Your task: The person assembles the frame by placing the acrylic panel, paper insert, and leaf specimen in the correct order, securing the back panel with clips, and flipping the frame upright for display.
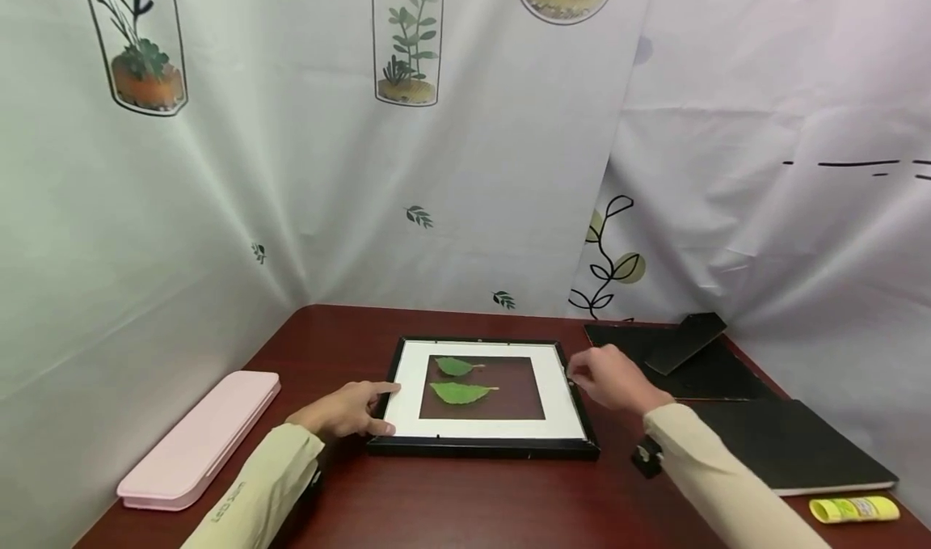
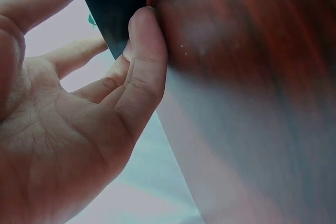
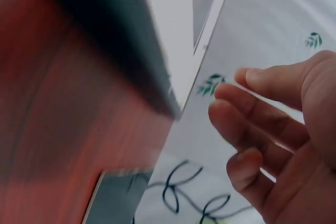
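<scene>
A black picture frame [image 1: 483,448] lies flat on the table, with a white mat [image 1: 502,429] around a dark window. Two green leaves lie in that window, a larger leaf [image 1: 460,393] nearer me and a smaller leaf [image 1: 454,366] behind it. My left hand [image 1: 347,410] grips the frame's left side, thumb and index finger over its edge; in the left wrist view its other fingers [image 2: 146,51] bend against the black border. At the frame's right edge hovers my right hand [image 1: 617,377], fingers loosely bent; the right wrist view shows nothing between thumb [image 3: 278,82] and fingers.
A pink case [image 1: 200,440] lies on the left of the table. At the right are a black board [image 1: 625,343] with a raised flap [image 1: 687,344], a black book [image 1: 793,444] and a yellow glue stick [image 1: 854,508]. A printed white curtain [image 1: 465,169] hangs behind.
</scene>
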Demonstrator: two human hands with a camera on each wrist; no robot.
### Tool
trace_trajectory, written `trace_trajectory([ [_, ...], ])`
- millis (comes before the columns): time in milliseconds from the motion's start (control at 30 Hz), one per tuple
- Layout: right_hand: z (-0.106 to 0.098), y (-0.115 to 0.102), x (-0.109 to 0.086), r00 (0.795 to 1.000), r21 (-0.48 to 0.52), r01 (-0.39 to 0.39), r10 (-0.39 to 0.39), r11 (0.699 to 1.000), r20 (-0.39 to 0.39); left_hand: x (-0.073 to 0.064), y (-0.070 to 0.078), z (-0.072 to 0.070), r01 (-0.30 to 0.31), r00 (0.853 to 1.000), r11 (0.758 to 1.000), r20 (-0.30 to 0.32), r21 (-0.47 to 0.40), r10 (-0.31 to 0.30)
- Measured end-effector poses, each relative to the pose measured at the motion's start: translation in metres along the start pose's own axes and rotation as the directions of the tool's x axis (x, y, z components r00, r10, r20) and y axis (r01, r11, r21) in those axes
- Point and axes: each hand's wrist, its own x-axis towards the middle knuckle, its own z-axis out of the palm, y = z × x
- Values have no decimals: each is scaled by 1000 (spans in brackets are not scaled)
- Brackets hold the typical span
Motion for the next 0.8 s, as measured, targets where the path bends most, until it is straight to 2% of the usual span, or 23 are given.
trace_trajectory([
  [267, -20, 40, -51, 989, 27, 117, -119, 993, 88, 0, 2, 0, -3, 1000, 1000, -1, 16, 3],
  [367, -26, 58, -71, 988, 21, 106, -107, 994, 107, 0, 3, 1, 4, 1000, 1000, -2, 9, -4],
  [533, -33, 86, -97, 992, -21, 40, -37, 999, 119, 0, 4, 0, 13, 1000, 1000, -5, 8, -13],
  [700, -30, 109, -105, 995, -76, 22, -14, 997, 100, -2, 4, -1, 17, 1000, 1000, -8, 14, -17],
  [800, -25, 121, -107, 994, -65, 42, -36, 997, 101, -3, 5, 0, 15, 1000, 1000, -9, 13, -14],
])
